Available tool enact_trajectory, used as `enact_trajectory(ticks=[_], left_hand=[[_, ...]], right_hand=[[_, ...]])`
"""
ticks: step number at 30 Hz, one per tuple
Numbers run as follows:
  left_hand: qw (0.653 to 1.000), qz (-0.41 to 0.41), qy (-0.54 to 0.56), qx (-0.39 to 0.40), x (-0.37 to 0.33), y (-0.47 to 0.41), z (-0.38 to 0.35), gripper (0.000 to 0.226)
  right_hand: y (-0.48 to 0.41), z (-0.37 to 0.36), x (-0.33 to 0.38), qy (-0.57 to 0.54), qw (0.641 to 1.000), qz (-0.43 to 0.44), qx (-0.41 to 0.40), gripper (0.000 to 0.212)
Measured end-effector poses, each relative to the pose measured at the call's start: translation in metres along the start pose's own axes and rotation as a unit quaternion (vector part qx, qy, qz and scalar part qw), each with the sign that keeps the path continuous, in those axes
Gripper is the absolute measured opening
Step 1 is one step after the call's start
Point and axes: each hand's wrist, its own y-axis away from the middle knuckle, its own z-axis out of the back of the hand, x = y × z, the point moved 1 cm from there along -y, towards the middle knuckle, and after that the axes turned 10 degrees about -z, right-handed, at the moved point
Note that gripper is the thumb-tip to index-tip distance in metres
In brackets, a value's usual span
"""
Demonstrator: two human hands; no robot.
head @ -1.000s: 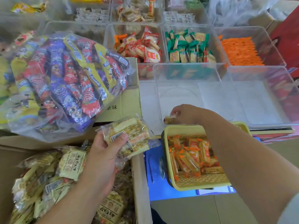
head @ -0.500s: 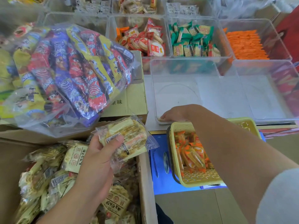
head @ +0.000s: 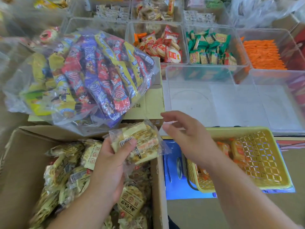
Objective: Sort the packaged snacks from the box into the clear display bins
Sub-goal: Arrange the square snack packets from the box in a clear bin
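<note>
The left hand [head: 109, 164] is gripping a small stack of snack packets [head: 145, 146], pale yellow in clear wrap, with the thumb pressing on the barcode label and the fingers curling underneath. It is holding them above the far right corner of the cardboard box [head: 159, 187], which is lying open at the lower left and holding many more packets of the same kind [head: 79, 171].

The right hand [head: 186, 138] is hovering just to the right of the held packets, its fingers loose and spread and holding nothing. Its thumb is sitting very close to the wrapper's edge, and whether it is touching cannot be told. This hand is hanging over the left rim of a yellow basket [head: 264, 162], where orange-wrapped snacks are lying.

Beyond both hands, a clear bin [head: 198, 96] is standing with nothing visible inside it. Behind it, further bins are holding red-wrapped crackers [head: 165, 45], green-wrapped snacks [head: 209, 47] and orange packets [head: 262, 53]. A large clear bag of bright snack sticks [head: 92, 76] is resting on a cardboard flap beyond the box, left of the clear bin.
</note>
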Motion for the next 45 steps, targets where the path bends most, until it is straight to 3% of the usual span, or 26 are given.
enact_trajectory(ticks=[3, 5, 7, 10, 13, 15, 17, 19, 21, 23, 26, 29, 32, 34, 36, 38, 40, 42, 45], left_hand=[[1.000, -0.014, -0.005, 0.003, 0.001, 0.006, 0.003, 0.049], [1.000, 0.014, 0.019, -0.006, 0.001, 0.009, 0.007, 0.066], [0.999, 0.038, 0.023, -0.021, 0.000, 0.013, 0.012, 0.071], [0.999, 0.022, -0.039, -0.018, -0.006, 0.019, 0.022, 0.068], [0.992, 0.015, -0.126, 0.001, -0.018, 0.027, 0.026, 0.032], [0.989, 0.007, -0.142, 0.030, -0.021, 0.032, 0.032, 0.043], [0.986, -0.024, -0.160, 0.038, -0.021, 0.036, 0.040, 0.073], [0.987, -0.024, -0.159, 0.013, -0.023, 0.037, 0.048, 0.089], [0.987, -0.015, -0.161, -0.008, -0.028, 0.037, 0.052, 0.074], [0.986, -0.019, -0.166, -0.007, -0.035, 0.039, 0.054, 0.057], [0.986, -0.017, -0.168, 0.012, -0.038, 0.040, 0.057, 0.063], [0.988, 0.010, -0.141, 0.055, -0.036, 0.043, 0.055, 0.051], [0.993, 0.016, -0.109, 0.050, -0.032, 0.043, 0.050, 0.040], [0.996, 0.003, -0.091, 0.014, -0.030, 0.039, 0.048, 0.034], [0.993, -0.040, -0.109, -0.016, -0.033, 0.038, 0.045, 0.033], [0.978, -0.119, -0.169, -0.024, -0.038, 0.040, 0.040, 0.039], [0.940, -0.223, -0.257, -0.002, -0.041, 0.043, 0.033, 0.050], [0.893, -0.297, -0.337, 0.028, -0.044, 0.046, 0.022, 0.062], [0.841, -0.358, -0.396, 0.085, -0.047, 0.044, 0.006, 0.067]], right_hand=[[0.046, -0.044, 0.007, 0.002, 0.999, 0.031, 0.031, 0.070], [0.058, -0.067, 0.006, 0.068, 0.995, 0.040, 0.056, 0.100], [0.059, -0.076, 0.004, 0.101, 0.993, 0.048, 0.045, 0.110], [0.056, -0.077, 0.004, 0.137, 0.987, 0.082, 0.029, 0.107], [0.056, -0.075, 0.002, 0.183, 0.975, 0.118, 0.048, 0.107], [0.058, -0.075, -0.001, 0.167, 0.976, 0.137, 0.039, 0.094], [0.059, -0.071, -0.005, 0.101, 0.985, 0.140, 0.009, 0.069], [0.061, -0.068, -0.002, 0.035, 0.994, 0.096, -0.022, 0.043], [0.063, -0.068, 0.003, -0.069, 0.997, 0.001, -0.039, 0.034], [0.064, -0.068, 0.008, -0.212, 0.974, -0.077, -0.022, 0.039], [0.069, -0.070, 0.013, -0.301, 0.945, -0.119, 0.052, 0.038], [0.076, -0.076, 0.014, -0.282, 0.947, -0.123, 0.094, 0.036], [0.077, -0.079, 0.015, -0.236, 0.965, -0.111, 0.042, 0.031], [0.079, -0.076, 0.015, -0.140, 0.989, -0.050, -0.027, 0.056], [0.084, -0.071, 0.017, -0.008, 0.997, 0.043, -0.063, 0.068], [0.089, -0.069, 0.023, 0.043, 0.994, 0.063, -0.082, 0.069], [0.091, -0.067, 0.031, 0.016, 0.997, 0.013, -0.078, 0.077], [0.088, -0.066, 0.037, -0.113, 0.991, -0.062, -0.018, 0.086], [0.082, -0.061, 0.041, -0.300, 0.945, -0.129, 0.007, 0.073]])
